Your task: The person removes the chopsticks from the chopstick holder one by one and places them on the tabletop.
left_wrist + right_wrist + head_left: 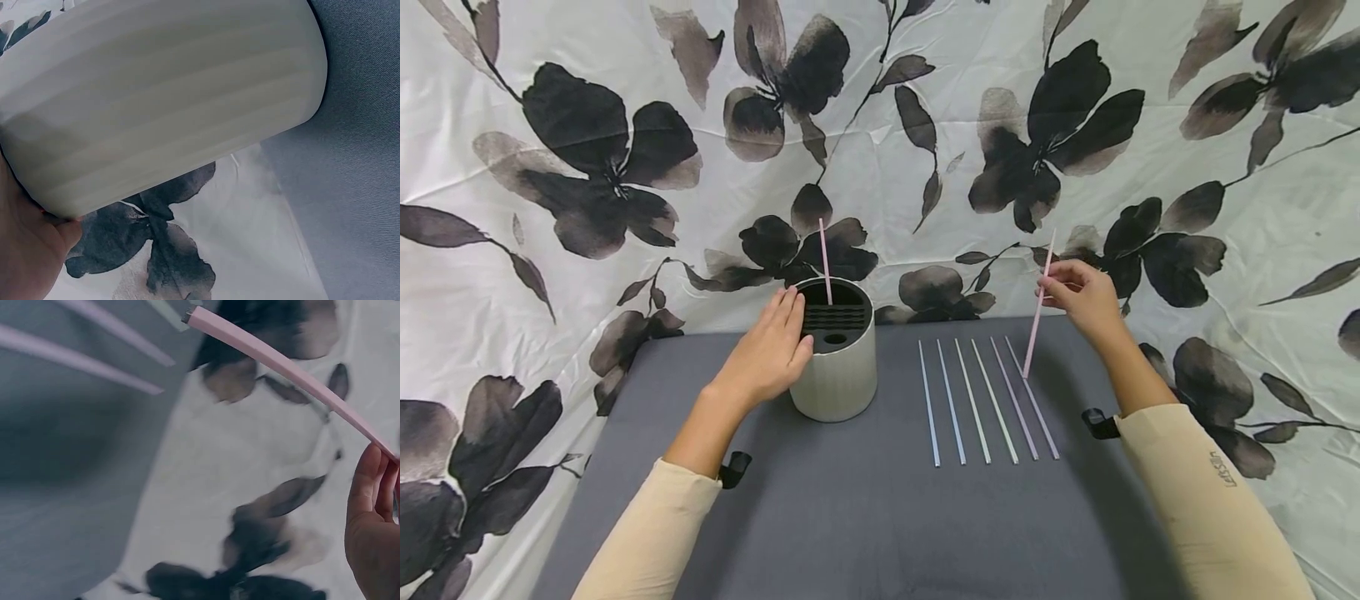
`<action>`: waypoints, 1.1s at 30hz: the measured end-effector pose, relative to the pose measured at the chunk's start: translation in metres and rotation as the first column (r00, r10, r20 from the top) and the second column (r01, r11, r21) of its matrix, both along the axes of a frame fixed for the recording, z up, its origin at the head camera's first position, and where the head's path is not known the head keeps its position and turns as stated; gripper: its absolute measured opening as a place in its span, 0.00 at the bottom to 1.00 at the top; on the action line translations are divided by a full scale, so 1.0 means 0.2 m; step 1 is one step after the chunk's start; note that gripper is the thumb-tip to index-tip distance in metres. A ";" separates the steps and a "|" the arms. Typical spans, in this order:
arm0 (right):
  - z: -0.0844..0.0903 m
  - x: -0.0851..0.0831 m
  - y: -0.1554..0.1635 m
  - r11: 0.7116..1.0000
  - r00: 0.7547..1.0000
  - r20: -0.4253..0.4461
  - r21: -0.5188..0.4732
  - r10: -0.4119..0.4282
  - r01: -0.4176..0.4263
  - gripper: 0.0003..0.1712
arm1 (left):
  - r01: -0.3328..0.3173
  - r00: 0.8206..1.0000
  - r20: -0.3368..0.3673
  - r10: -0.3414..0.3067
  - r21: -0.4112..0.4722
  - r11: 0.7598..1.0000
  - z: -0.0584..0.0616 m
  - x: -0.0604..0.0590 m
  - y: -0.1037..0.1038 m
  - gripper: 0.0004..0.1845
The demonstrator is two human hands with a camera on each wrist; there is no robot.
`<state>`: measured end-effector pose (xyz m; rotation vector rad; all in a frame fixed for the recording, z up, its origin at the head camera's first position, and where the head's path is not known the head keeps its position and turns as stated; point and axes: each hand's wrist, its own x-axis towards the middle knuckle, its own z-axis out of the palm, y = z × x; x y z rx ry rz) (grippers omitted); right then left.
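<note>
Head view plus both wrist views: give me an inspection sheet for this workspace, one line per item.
Surface: grey table, cloth-covered, flat.
Job's things: white round holder with slotted top, one pink straw upright in it; second pink straw held tilted above the table; six straws lying in a row to the right of the holder.
Clutter: nothing seen.
Grips: left hand rests flat against the holder's side; right hand pinches the tilted straw near its top.
Cables: nothing seen; a black wrist mount shows at each sleeve.
Surroundings: white floral sheet hung behind and around the table.
</note>
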<state>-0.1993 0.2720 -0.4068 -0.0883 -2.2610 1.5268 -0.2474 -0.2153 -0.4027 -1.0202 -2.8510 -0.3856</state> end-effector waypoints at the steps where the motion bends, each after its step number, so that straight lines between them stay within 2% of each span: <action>1: -0.03 0.01 0.02 1.000 1.000 0.027 0.014 -0.009 0.009 0.12 | -0.001 1.000 -0.001 0.001 0.000 1.000 0.00 0.00 0.00 0.38; 4: -0.12 0.04 0.10 0.996 0.994 0.107 0.090 -0.036 0.026 0.17 | -0.003 1.000 -0.001 0.003 -0.003 1.000 -0.01 0.00 -0.01 0.38; 8: -0.26 0.07 0.19 0.988 0.986 0.162 0.152 -0.045 0.020 0.20 | -0.005 1.000 -0.005 0.005 -0.005 1.000 0.00 0.01 -0.01 0.38; 16: -0.44 0.10 0.26 0.986 0.963 0.268 0.166 -0.021 -0.025 0.19 | -0.006 1.000 -0.008 0.006 -0.005 1.000 0.00 0.00 0.00 0.38; 25: -0.56 0.12 0.28 0.987 0.953 0.303 0.143 0.029 -0.075 0.19 | -0.001 1.000 -0.021 0.001 -0.004 1.000 0.00 0.01 0.00 0.38; 33: -0.65 0.12 0.31 0.997 0.917 0.398 0.039 0.039 -0.059 0.22 | 0.006 1.000 -0.019 -0.006 -0.005 1.000 0.00 0.01 0.00 0.38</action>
